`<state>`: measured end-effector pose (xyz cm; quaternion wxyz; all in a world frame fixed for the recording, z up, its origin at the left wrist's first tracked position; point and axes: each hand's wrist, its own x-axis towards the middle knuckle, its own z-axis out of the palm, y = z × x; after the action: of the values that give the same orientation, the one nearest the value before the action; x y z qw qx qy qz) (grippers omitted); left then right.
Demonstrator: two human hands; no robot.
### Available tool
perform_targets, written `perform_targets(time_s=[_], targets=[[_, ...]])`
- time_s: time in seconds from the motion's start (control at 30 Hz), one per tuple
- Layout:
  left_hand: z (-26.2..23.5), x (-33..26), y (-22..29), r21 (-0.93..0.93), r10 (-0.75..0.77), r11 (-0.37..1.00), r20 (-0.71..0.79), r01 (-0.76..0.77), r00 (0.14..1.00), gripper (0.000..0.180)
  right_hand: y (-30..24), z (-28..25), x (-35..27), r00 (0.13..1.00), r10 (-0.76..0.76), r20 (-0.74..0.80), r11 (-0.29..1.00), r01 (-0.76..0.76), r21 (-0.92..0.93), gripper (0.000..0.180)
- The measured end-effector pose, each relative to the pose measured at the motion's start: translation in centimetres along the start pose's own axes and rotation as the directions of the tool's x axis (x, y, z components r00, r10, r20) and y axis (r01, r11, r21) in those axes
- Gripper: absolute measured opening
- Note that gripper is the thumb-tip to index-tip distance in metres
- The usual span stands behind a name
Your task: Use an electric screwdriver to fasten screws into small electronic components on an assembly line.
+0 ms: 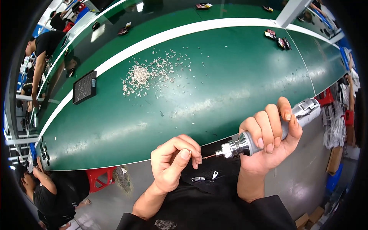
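Observation:
My right hand (268, 140) grips a silver pen-shaped power tool (268, 132) whose thin bit points left. My left hand (174, 161) pinches a tiny white part (190, 152) between thumb and forefinger, right at the tip of the bit. Both hands hover just off the near edge of the green table (214, 96), above my dark lap. A heap of several small white parts (147, 74) lies scattered on the table farther back.
A black tray (84, 87) sits at the table's left by a white stripe. Small dark items (278, 38) lie at the far right. A red stool (100, 177) stands under the table. Other people work at the left and lower left.

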<state>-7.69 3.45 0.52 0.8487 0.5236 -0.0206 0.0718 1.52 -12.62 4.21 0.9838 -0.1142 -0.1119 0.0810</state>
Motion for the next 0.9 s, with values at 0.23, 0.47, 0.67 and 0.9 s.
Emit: perform_targets(time_s=[0.23, 0.47, 0.67, 0.9], targets=[[1.1, -0.3, -0.7, -0.031, -0.029, 0.999, -0.021, 0.029, 0.999, 0.023, 0.4, -0.9, 0.0, 1.0, -0.006, 0.015, 1.0, 0.006, -0.024, 0.012], [0.3, 0.0, -0.5, 0.094, -0.001, 0.996, -0.016, 0.003, 1.0, 0.022, 0.9, -1.3, 0.0, 1.0, -0.014, 0.022, 0.999, 0.015, -0.046, 0.013], [0.3, 0.4, 0.0, 0.335, 0.021, 0.942, -0.064, 0.002, 0.998, 0.013, 1.2, -1.2, 0.1, 0.997, -0.03, 0.076, 0.99, 0.04, -0.132, 0.012], [0.5, 1.5, -0.2, 0.812, 0.375, 0.474, 0.165, -0.341, 0.912, 0.006, 1.0, -1.7, -0.2, 0.995, -0.042, 0.085, 0.981, 0.057, -0.187, 0.012]])
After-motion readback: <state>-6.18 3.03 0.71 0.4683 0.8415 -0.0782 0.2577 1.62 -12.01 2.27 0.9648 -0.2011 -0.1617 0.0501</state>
